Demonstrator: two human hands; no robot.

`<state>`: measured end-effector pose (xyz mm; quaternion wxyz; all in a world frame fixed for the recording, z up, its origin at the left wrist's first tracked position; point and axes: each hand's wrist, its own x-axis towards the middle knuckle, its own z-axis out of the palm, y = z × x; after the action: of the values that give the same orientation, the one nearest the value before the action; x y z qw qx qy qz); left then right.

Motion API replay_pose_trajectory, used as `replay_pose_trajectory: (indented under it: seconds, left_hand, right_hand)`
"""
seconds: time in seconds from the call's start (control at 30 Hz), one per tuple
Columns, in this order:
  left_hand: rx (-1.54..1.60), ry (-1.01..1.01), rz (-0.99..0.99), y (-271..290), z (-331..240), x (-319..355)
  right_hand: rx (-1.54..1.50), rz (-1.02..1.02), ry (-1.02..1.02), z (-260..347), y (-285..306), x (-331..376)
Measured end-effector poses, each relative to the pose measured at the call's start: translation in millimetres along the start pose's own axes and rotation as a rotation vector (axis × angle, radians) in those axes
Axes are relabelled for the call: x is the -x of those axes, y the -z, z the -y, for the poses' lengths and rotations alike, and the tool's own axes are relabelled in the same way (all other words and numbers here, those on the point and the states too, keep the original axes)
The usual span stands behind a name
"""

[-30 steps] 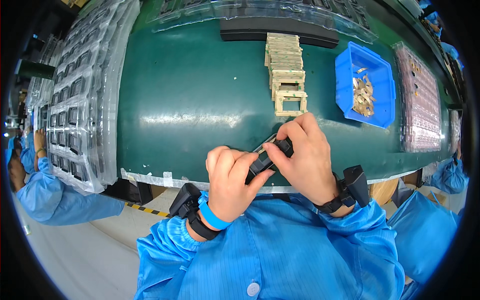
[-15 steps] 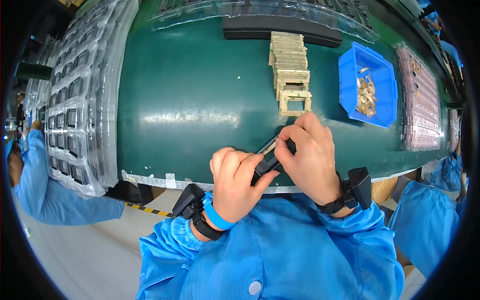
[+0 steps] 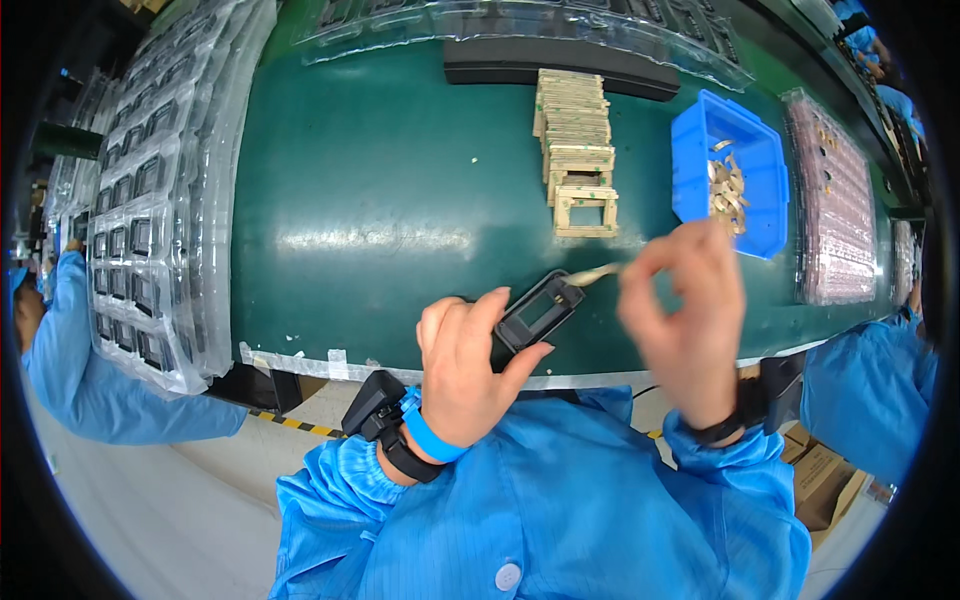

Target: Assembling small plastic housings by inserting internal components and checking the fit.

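A small black plastic housing (image 3: 518, 334) with a rectangular window lies tilted in my left hand (image 3: 455, 365), gripped between the thumb and fingers just above the table's near edge. From its far right end a thin beige strip (image 3: 594, 275) stretches to the fingertips of my right hand (image 3: 695, 315). That hand is blurred by motion, with thumb and forefinger pinched together at the strip's end. Beyond my hands stands a row of beige rectangular frames (image 3: 583, 160) with green marks, overlapping one another. A blue bin (image 3: 768, 195) holding curled beige strips (image 3: 727, 188) is behind my right hand.
Clear plastic trays (image 3: 165, 190) with black parts are stacked at the left. More trays (image 3: 400, 30) and a long black bar (image 3: 500, 62) line the back. A pinkish tray stack (image 3: 835, 210) stands right of the bin. Co-workers' blue sleeves (image 3: 85, 370) show at both sides.
My right hand has moved away from the housing to the right, drawing out the beige strip. The housing's window is uncovered to view, while my left hand stays almost in place.
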<state>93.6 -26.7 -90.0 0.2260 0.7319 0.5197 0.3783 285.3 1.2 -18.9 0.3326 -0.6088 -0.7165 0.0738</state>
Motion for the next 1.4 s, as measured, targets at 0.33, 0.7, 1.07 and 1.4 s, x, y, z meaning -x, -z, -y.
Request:
replay_pose_trajectory:
  seconds: [0.33,0.7,1.07,1.4]
  left_hand:
    - [-0.067,0.019,0.048,10.5,2.6,-6.2]
    - [-0.009,0.105,0.06,6.8,2.2,-9.5]
    - [0.021,0.157,0.095,12.0,1.0,-11.5]
    - [0.032,0.156,0.093,10.1,3.5,-8.2]
  right_hand:
    - [0.259,-0.21,-0.239,-98.8,45.0,-32.6]
    - [-0.043,0.313,0.247,-8.5,-25.1,25.4]
    - [0.049,0.414,0.385,-16.5,-41.9,6.7]
    - [0.085,0.458,0.52,-29.9,-38.1,-1.4]
